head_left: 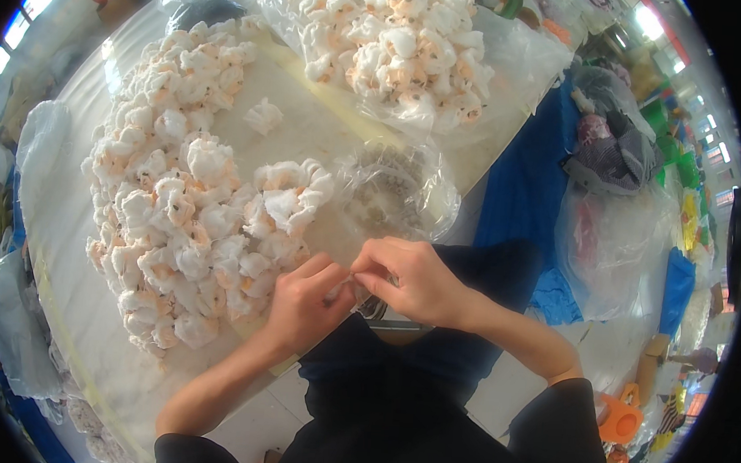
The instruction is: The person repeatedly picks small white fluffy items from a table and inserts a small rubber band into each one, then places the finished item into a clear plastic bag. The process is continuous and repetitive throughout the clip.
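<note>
At the table's near edge, my left hand (311, 301) and my right hand (415, 279) meet, thumbs and forefingers pinched close together. Between them is a small whitish piece (345, 286), mostly covered by the fingers. Left of my hands spreads a large heap of white and pale-orange fluffy textile pieces (178, 200) with small dark flecks. One loop-shaped piece (290, 195) lies at the heap's right side. Just beyond my right hand sits a clear plastic bag (389, 191) with greyish contents that I cannot make out.
A second pile of fluffy pieces (401, 49) rests on clear plastic sheeting at the far side. A lone white tuft (263, 116) lies on the pale table (68, 226). Blue cloth (521, 158), plastic bags (618, 240) and an orange plastic object (621, 420) are at right.
</note>
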Motion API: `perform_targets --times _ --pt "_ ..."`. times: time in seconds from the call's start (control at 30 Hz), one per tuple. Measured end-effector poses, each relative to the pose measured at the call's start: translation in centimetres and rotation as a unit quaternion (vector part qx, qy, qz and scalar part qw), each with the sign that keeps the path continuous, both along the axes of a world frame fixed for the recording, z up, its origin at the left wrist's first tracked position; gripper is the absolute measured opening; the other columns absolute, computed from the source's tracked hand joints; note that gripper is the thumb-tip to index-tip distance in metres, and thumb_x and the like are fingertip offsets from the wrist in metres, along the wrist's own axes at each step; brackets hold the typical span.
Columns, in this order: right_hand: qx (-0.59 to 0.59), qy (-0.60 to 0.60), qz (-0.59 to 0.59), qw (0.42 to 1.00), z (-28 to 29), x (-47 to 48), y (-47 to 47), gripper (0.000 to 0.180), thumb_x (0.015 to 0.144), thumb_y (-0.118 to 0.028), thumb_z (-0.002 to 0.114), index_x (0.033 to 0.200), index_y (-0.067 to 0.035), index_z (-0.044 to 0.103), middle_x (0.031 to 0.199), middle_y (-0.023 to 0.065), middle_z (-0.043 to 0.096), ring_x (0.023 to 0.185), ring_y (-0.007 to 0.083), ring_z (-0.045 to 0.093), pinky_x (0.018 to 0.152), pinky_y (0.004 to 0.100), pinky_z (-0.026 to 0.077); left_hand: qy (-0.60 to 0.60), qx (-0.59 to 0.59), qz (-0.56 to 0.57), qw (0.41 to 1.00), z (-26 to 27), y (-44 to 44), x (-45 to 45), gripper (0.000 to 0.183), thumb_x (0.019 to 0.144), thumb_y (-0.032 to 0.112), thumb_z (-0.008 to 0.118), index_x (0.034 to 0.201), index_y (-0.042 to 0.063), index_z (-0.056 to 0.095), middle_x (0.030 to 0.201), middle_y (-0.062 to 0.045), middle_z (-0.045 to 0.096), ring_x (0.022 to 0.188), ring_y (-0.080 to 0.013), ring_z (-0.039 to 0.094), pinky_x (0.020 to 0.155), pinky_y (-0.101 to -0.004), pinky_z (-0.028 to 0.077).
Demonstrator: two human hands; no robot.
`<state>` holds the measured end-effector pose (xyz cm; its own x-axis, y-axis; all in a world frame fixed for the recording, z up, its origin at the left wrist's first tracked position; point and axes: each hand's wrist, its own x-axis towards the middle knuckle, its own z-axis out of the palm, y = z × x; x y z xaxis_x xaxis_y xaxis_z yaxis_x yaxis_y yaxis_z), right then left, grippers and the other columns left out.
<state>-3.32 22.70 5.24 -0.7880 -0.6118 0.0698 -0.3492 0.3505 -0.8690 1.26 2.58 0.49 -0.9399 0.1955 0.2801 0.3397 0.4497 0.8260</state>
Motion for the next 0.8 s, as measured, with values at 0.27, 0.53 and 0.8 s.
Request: perform_targets --times 0.27,0.53,0.8 --pt "-0.011 0.047 -0.029 0.998 -1.2 1.1 -0.3 0.009 0.090 0.000 0.067 0.092 -0.002 0.058 0.083 0.0148 0.064 0.081 0.0356 0.063 0.074 0.0434 0.051 0.015 -0.018 0.001 1.000 0.1 0.4 0.0 0.009 0.079 0.000 0.072 0.087 0.003 0.070 0.077 -0.010 0.059 0.059 -0.0257 0.059 0.052 -0.0359 0.046" --pt "-0.054 -0.086 -0.067 0.993 -1.9 1.4 -0.6 0.006 0.096 -0.003 0.070 0.098 0.001 0.065 0.086 0.0128 0.071 0.077 0.0188 0.070 0.070 0.0317 0.054 0.012 -0.029 0.004 1.000 -0.3 0.1 0.0 0.008 0.080 0.002 0.072 0.087 0.001 0.070 0.076 -0.011 0.058 0.060 -0.0240 0.059 0.052 -0.0350 0.046" --pt "-0.078 -0.105 -0.098 0.987 -1.8 1.9 -0.4 0.010 0.095 -0.007 0.071 0.097 0.001 0.066 0.080 0.0150 0.068 0.071 0.0250 0.067 0.067 0.0352 0.052 0.019 -0.015 0.010 1.000 -0.3 0.4 0.1 0.008 0.083 0.000 0.072 0.090 0.001 0.071 0.077 -0.010 0.057 0.059 -0.0215 0.057 0.052 -0.0328 0.046"
